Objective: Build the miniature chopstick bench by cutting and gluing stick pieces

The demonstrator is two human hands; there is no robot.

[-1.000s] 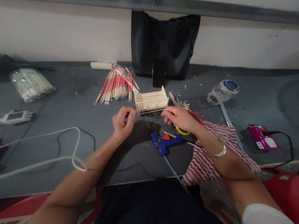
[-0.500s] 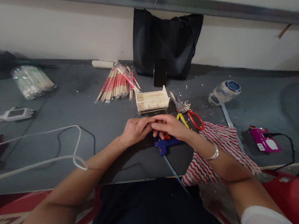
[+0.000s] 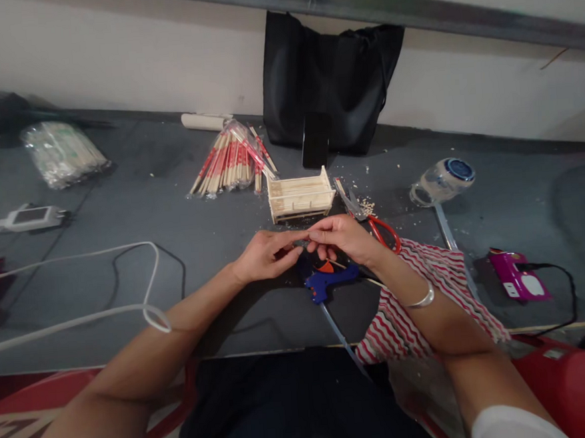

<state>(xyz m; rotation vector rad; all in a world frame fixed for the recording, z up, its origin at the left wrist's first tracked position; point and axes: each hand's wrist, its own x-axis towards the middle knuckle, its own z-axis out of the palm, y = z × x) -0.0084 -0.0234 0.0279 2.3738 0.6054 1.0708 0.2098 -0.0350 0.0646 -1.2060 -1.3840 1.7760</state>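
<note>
My left hand has its fingers stretched out and its thumb apart, and I make out nothing in it. Its index fingertip meets my right hand, whose thumb and index finger are pinched there. Whatever lies in that pinch is too small to see. Below my right hand rests a blue glue gun with an orange part. A thin stick lies by it, partly hidden under the hand. Just beyond my hands stands a small rack of pale sticks. Red-handled scissors lie beside my right hand.
Chopsticks with red wrappers are fanned out behind the rack. A black bag with a phone against it stands at the wall. To the right are a glass mug, striped cloth and purple power adapter. White cable loops left.
My hands have drawn slightly apart. The left thumb has spread away from the right hand, leaving fingertips in contact. A yellow handle seen earlier is now hidden, and the thin stick shows.
</note>
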